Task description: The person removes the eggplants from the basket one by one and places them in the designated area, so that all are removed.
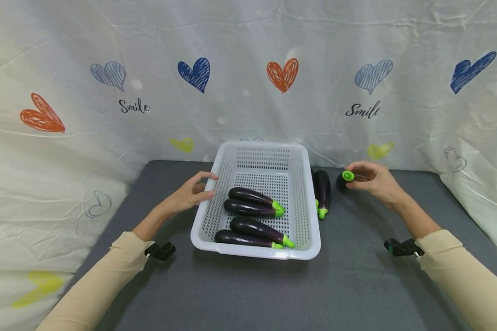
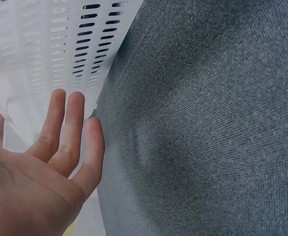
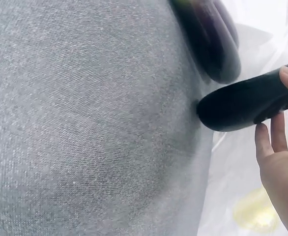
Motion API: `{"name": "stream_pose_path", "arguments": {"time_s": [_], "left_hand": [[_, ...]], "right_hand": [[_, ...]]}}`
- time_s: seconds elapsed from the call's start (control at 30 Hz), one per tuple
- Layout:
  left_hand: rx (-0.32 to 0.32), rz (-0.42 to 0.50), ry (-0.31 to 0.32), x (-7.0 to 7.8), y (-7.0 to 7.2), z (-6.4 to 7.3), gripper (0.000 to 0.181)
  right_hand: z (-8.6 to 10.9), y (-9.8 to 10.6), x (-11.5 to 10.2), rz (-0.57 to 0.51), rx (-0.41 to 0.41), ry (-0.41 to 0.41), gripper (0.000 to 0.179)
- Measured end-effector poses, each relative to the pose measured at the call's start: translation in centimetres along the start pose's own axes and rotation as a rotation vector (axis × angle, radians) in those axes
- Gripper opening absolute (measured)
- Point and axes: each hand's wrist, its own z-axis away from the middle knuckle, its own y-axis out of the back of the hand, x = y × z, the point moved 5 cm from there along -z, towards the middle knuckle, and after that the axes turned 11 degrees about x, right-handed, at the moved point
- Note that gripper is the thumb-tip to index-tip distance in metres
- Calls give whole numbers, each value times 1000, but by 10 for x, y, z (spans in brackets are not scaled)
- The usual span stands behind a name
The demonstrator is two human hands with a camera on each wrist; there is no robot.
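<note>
Eggplant (image 3: 247, 104) at three o'clock of basket (image 1: 257, 251); right hand (image 1: 372, 180) pinches it, firmness advised; left hand (image 1: 190, 193), loosely spread, touches rim (image 1: 199, 218).

At the right side, the right hand (image 3: 284, 169) holds a dark eggplant (image 3: 242, 105) between the thumb and the fingers (image 3: 278, 133). Its rounded end points left, to the grey, woven-looking tabletop (image 3: 80, 128). Near it, at the top, two other eggplants (image 3: 208, 44) lie close together. Behind is white cloth (image 3: 227, 172) with a blurred yellow mark (image 3: 256, 211).
</note>
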Motion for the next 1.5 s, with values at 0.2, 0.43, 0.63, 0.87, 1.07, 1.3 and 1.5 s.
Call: {"name": "stream_pose_path", "arguments": {"time_s": [0.2,0.43,0.63,0.87,1.07,1.3,1.5], "left_hand": [[6,7,6,1,-1,0,49],[19,5,17,0,0,0,49],[15,9,16,-1,0,0,49],[2,2,4,-1,0,0,48],[9,0,3,-2,2,1,48],[14,24,13,-2,2,1,48],[1,14,3,0,0,0,48]], "right_hand": [[3,-1,3,33,-23,14,38],[10,-2,1,89,-64,71,36],[17,1,6,140,-74,122,29],[22,11,18,209,-62,24,32],[22,23,26,367,-29,-141,52],[19,15,30,298,-60,-249,63],[19,15,32,292,-49,-282,66]]}}
